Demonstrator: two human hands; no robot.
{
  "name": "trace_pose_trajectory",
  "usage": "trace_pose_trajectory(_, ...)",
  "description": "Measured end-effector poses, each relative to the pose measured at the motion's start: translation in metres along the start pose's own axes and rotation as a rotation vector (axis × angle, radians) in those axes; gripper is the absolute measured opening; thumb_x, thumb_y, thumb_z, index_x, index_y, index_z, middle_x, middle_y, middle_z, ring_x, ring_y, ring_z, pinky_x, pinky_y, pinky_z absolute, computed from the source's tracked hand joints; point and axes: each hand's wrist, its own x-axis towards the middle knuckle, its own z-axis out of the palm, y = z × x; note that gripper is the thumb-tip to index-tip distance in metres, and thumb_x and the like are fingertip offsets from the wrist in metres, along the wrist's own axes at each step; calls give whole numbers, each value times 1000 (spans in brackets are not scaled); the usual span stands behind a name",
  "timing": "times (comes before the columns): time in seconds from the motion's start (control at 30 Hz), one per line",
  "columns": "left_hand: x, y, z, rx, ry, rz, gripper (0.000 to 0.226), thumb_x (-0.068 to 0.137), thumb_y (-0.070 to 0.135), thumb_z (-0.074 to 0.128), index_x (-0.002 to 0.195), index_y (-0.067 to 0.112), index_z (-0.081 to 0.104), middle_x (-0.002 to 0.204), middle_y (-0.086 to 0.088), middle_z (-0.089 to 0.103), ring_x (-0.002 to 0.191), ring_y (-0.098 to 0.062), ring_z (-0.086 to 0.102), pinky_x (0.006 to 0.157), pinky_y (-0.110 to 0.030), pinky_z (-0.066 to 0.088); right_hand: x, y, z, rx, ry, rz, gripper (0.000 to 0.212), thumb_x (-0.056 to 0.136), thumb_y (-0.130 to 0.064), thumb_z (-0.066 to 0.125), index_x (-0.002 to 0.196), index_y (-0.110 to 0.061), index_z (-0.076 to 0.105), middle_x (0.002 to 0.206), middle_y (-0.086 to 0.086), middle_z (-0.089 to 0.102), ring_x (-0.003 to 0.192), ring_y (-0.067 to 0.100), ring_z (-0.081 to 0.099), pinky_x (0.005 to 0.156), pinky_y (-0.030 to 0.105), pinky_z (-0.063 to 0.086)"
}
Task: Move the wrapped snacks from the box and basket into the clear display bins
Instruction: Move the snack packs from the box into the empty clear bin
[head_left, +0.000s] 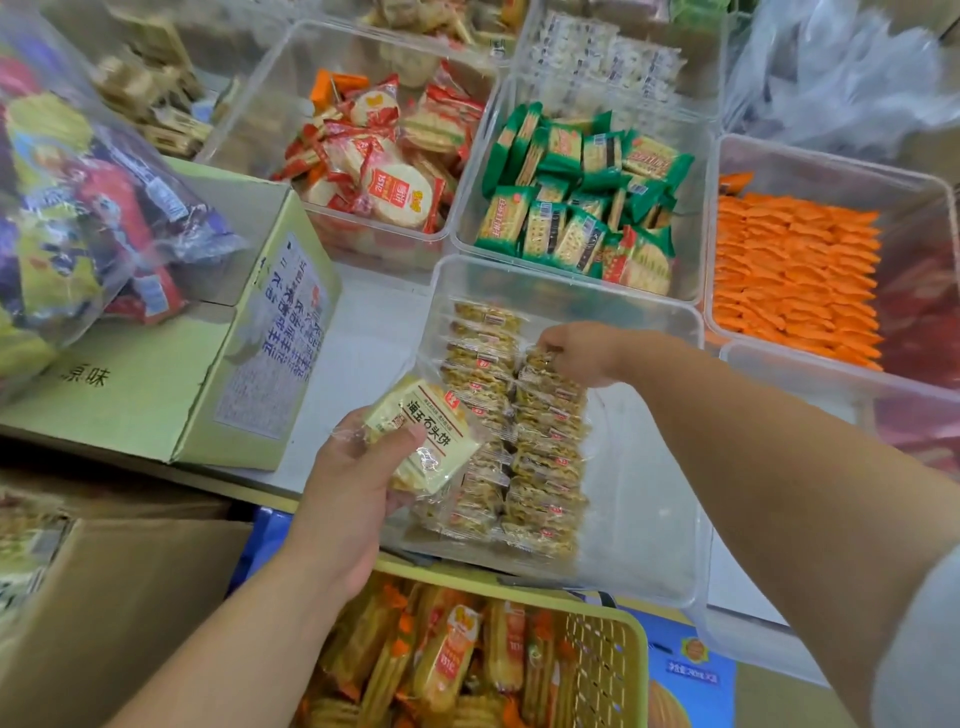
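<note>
My left hand (358, 467) grips a small stack of pale yellow wrapped snacks (426, 434) over the near left edge of a clear bin (649, 519). Two rows of the same clear-wrapped snacks (511, 426) stand on edge along the bin's left side. My right hand (576, 353) reaches in from the right and pinches the far snack of the right row. A yellow-green basket (602, 665) with orange and yellow wrapped snacks (447, 660) sits below the bin. A brown cardboard box (119, 597) is at the lower left.
Other clear bins hold red-wrapped round crackers (384, 171), green-wrapped crackers (576, 197) and orange packets (795, 280). A green carton (208, 353) lies at left with a plastic bag of colourful snacks (78, 208) on it. The right half of the near bin is bare.
</note>
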Motion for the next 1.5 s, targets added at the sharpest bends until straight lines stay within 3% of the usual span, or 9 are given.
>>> trace_pose_trajectory(0.4, 0, 1, -2, -35, -24, -12, 54, 76, 30, 77, 126, 15, 65, 113, -7, 78, 102, -24, 76, 74, -33, 57, -3, -9, 32, 158, 83, 68, 80, 84, -61, 35, 153, -21, 35, 152, 13, 48, 132, 35, 47, 106, 44, 42)
trace_pose_trajectory(0.6, -2, 5, 1, -69, -16, -27, 51, 72, 29, 78, 121, 18, 67, 109, -6, 79, 98, -22, 77, 70, -30, 58, -18, -15, 33, 55, 290, 102, 76, 92, -52, 53, 158, -25, 27, 160, 8, 38, 148, 33, 29, 119, 58, 21)
trace_pose_trajectory(0.7, -2, 8, 3, -73, -1, -42, 56, 69, 30, 78, 122, 15, 66, 109, -8, 79, 100, -26, 77, 86, -44, 57, -45, -26, 38, 108, 459, -33, 69, 92, -40, 59, 155, -26, 35, 158, 4, 41, 146, 30, 33, 119, 51, 27)
trace_pose_trajectory(0.87, -4, 13, 5, -56, -20, -71, 55, 67, 26, 82, 119, 12, 70, 108, -11, 79, 100, -29, 76, 85, -43, 57, -103, -54, 57, 178, 575, -419, 88, 83, -34, 72, 157, -39, 24, 165, -1, 28, 150, 24, 28, 121, 48, 26)
trace_pose_trajectory(1.07, -7, 28, 15, 204, -176, -72, 50, 72, 39, 81, 116, 18, 75, 107, -14, 79, 93, -29, 78, 68, -36, 62, -140, -59, 72, 60, 667, -635, 71, 88, -31, 76, 152, -31, 44, 166, 5, 24, 153, 31, 23, 118, 53, 31)
trace_pose_trajectory(1.2, -11, 37, 23, 347, -202, -61, 49, 82, 73, 65, 106, 34, 80, 106, -1, 80, 98, -18, 77, 88, -43, 55, -147, -55, 72, 67, 744, -675, 47, 90, -34, 75, 134, -20, 65, 155, 6, 47, 148, 33, 35, 115, 53, 38)
trace_pose_trajectory(1.3, -13, 37, 31, 370, -208, -94, 54, 77, 89, 41, 91, 53, 78, 97, 13, 80, 91, -5, 76, 82, -35, 49, -147, -55, 70, 182, 742, -685, 38, 95, -34, 68, 128, -14, 67, 151, 6, 51, 148, 31, 35, 117, 50, 35)
trace_pose_trajectory(1.4, -11, 36, 38, 369, -167, -110, 42, 85, 86, 42, 82, 61, 75, 88, 26, 77, 101, -6, 68, 94, -40, 47, -149, -59, 69, 364, 651, -674, 53, 91, -41, 71, 136, -15, 60, 153, 4, 48, 151, 25, 29, 121, 48, 29)
trace_pose_trajectory(1.5, -10, 36, 39, 328, -136, -143, 44, 86, 78, 53, 94, 45, 81, 101, 7, 80, 111, -22, 70, 107, -53, 47, -152, -61, 64, 439, 593, -639, 79, 75, -45, 87, 142, -17, 55, 155, 4, 45, 150, 22, 32, 119, 51, 32)
